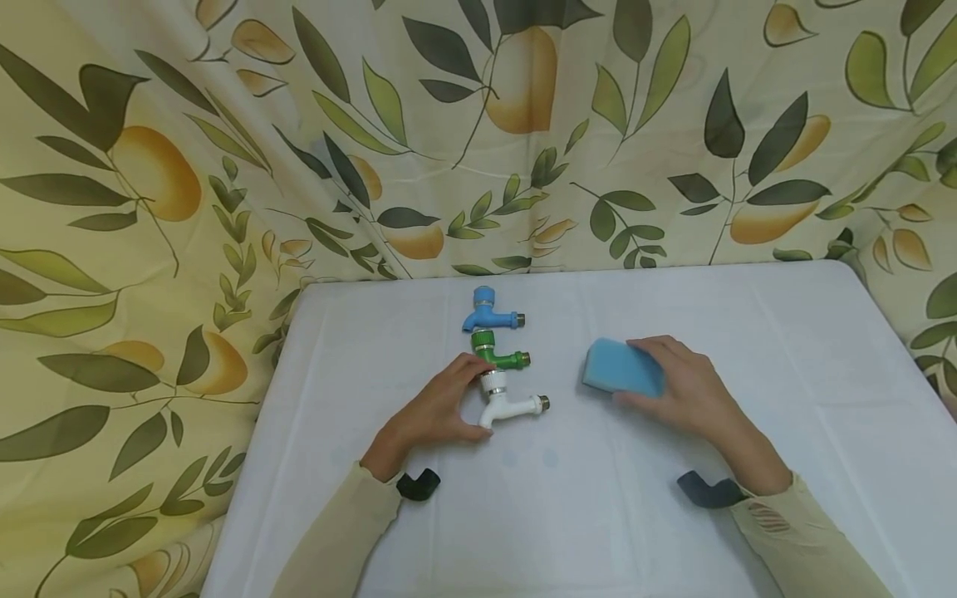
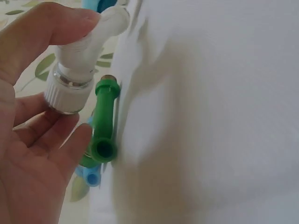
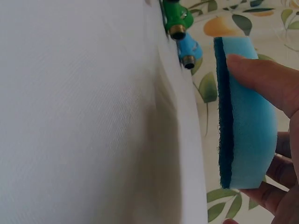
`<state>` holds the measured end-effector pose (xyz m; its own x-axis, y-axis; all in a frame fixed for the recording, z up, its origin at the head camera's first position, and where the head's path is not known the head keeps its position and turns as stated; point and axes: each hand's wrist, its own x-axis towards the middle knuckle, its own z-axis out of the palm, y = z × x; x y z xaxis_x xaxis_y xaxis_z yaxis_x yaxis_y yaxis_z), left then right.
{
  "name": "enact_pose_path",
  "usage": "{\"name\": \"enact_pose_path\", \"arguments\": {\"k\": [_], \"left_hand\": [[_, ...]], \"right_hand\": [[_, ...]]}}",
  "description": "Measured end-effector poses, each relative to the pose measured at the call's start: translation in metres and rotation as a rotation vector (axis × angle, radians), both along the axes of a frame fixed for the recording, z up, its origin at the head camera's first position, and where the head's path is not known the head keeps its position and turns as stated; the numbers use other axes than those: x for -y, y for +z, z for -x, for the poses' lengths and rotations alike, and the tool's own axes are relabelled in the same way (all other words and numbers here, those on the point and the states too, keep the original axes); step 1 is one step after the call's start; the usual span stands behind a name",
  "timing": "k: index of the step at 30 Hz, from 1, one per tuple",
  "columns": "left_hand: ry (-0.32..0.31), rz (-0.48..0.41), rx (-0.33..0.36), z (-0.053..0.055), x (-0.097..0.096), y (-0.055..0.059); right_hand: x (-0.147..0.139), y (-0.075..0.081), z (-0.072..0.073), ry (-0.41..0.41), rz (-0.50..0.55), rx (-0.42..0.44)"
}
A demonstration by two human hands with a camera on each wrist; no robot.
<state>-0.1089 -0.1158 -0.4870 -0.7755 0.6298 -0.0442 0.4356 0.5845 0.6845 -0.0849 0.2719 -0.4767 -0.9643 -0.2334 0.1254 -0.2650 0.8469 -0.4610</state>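
Between thumb and fingers, my left hand [image 1: 443, 404] grips a white tap [image 1: 512, 407] by its knob end and spout; the left wrist view shows the ribbed white knob against the fingers. Just behind it on the table lies a green tap [image 1: 508, 360], and farther back a blue tap [image 1: 493, 311]. All their brass-coloured threaded ends point right. On the right, my right hand [image 1: 691, 386] holds a light blue sponge [image 1: 620, 367] by its edges. A dark blue scouring layer [image 3: 225, 116] covers one face of the sponge, as the right wrist view shows.
A white cloth [image 1: 583, 523] covers the table. Behind and to the left hangs a curtain [image 1: 463, 149] with a fruit and leaf print. Dark straps [image 1: 706, 490] sit at both wrists, by the cream sleeves.
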Motion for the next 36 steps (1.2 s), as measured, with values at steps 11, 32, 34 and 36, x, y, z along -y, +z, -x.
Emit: {"name": "enact_pose_path", "arguments": {"k": [11, 32, 34, 36], "left_hand": [[0.012, -0.075, -0.054, 0.004, -0.005, 0.004], [-0.011, -0.144, -0.142, 0.008, -0.020, 0.020], [-0.013, -0.145, -0.147, 0.009, -0.022, 0.022], [-0.012, -0.143, -0.143, 0.010, -0.024, 0.023]], "right_hand": [[0.013, 0.016, -0.007, -0.017, 0.070, -0.010], [0.040, 0.028, -0.020, 0.012, 0.086, -0.107], [0.042, 0.028, -0.019, 0.014, 0.087, -0.122], [0.044, 0.028, -0.019, 0.021, 0.090, -0.141]]}}
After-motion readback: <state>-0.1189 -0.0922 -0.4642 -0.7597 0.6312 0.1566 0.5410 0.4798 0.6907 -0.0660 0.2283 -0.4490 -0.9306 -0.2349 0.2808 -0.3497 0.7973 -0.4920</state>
